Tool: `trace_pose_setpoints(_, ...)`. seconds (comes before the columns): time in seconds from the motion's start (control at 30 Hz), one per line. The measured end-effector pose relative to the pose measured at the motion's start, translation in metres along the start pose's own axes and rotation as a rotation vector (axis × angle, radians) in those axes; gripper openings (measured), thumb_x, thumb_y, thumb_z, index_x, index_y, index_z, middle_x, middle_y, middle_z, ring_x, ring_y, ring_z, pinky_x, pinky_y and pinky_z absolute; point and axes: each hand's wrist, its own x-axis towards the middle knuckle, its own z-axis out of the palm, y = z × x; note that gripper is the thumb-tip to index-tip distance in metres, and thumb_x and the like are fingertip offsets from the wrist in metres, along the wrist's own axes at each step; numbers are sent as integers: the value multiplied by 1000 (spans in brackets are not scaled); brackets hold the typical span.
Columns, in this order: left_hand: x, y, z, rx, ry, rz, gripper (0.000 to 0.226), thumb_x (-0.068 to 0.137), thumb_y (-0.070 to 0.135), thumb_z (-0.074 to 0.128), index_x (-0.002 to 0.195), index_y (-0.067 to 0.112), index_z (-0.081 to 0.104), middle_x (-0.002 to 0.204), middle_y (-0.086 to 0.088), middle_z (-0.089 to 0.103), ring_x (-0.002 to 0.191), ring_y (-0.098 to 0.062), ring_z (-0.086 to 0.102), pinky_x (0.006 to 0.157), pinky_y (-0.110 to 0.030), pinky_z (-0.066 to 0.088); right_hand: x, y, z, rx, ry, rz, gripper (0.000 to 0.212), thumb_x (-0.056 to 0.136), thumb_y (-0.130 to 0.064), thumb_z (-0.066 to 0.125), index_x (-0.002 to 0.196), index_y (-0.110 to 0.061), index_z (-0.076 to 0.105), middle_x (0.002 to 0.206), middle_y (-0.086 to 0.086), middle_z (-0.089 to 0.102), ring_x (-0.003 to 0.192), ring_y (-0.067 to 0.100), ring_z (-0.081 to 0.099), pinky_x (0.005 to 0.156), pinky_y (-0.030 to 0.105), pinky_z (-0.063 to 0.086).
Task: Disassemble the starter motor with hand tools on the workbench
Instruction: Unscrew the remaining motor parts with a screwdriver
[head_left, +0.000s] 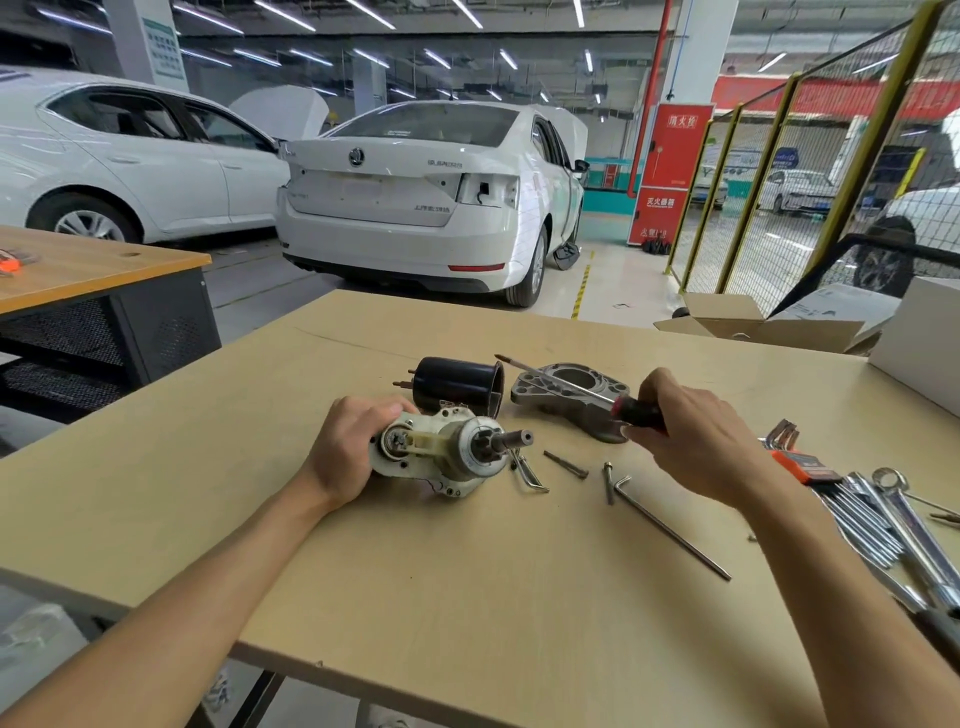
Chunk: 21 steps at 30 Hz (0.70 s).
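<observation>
Starter's half apart, gear end next

My left hand (345, 449) is wrapped round the starter motor's drive assembly (447, 452), pinning it on its side on the workbench (467, 597), shaft pointing right. My right hand (691, 436) grips the screwdriver (613, 402) by the handle, tip up over the aluminium nose housing (576, 397); the black motor can (457, 384) lies behind. The thing feels like dense, stiff metal, probably greasy, so it wants to roll. I'd hold the fat white body, not the shaft or plastic bits.
</observation>
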Motion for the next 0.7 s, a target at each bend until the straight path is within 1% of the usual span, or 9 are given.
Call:
trace_pose_setpoints(0.1,-2,-1,-7,169,74,64,54,85,42,35,72,0,66,68,-17,63,65,-30,56,64,-44,41,-1,-10,2,123,115,-68,32,89,-34,72,106,-16,51,95,6,65,83,29,57,71,40,47)
trace_pose_setpoints(0.17,-3,-2,-9,308,122,139,54,88,40,32,73,1,66,67,-14,63,66,-29,56,64,-44,42,-3,-17,2,215,195,-117,34,83,-37,78,103,-19,58,89,0,65,79,25,60,69,36,48)
trace_pose_setpoints(0.23,-4,-3,-9,390,151,190,53,90,37,29,74,3,67,68,-11,63,66,-25,55,64,-44,42,-5,-22,2,308,256,-149,31,77,-38,82,98,-22,66,81,-6,65,72,18,61,64,29,46)
trace_pose_setpoints(0.33,-5,-3,-9,427,166,195,55,91,37,28,78,1,68,70,-12,64,67,-23,55,65,-44,42,-8,-25,2,397,287,-172,24,73,-36,85,90,-26,70,72,-13,63,67,4,61,58,10,39)
trace_pose_setpoints(0.37,-5,-3,-9,434,168,198,56,91,37,28,78,1,69,70,-12,64,67,-25,55,65,-43,42,-8,-25,3,408,287,-176,23,73,-36,85,88,-27,70,71,-13,63,67,2,61,57,9,39)
trace_pose_setpoints(0.43,-6,0,-8,460,174,224,56,91,34,28,78,-1,69,71,-13,65,67,-30,57,65,-42,41,-8,-25,4,405,287,-168,23,73,-36,85,87,-24,71,71,-10,65,66,8,62,59,17,42)
trace_pose_setpoints(0.5,-7,4,-8,538,183,276,54,92,30,28,79,-2,69,72,-13,65,66,-33,58,63,-40,41,-7,-24,5,396,291,-158,24,72,-36,85,87,-22,73,70,-10,65,66,8,61,59,20,43)
trace_pose_setpoints(0.63,-9,12,-8,750,146,368,47,93,22,29,82,-4,67,74,-13,62,67,-31,55,58,-41,45,-7,-24,7,429,272,-130,21,72,-35,84,85,-21,75,71,-12,67,65,-5,58,57,10,37)
trace_pose_setpoints(0.7,-10,16,-7,802,77,402,44,92,21,30,85,-4,66,77,-13,61,71,-28,53,61,-37,44,-7,-25,7,459,254,-127,20,73,-34,84,86,-21,77,72,-9,68,65,-7,58,58,9,39)
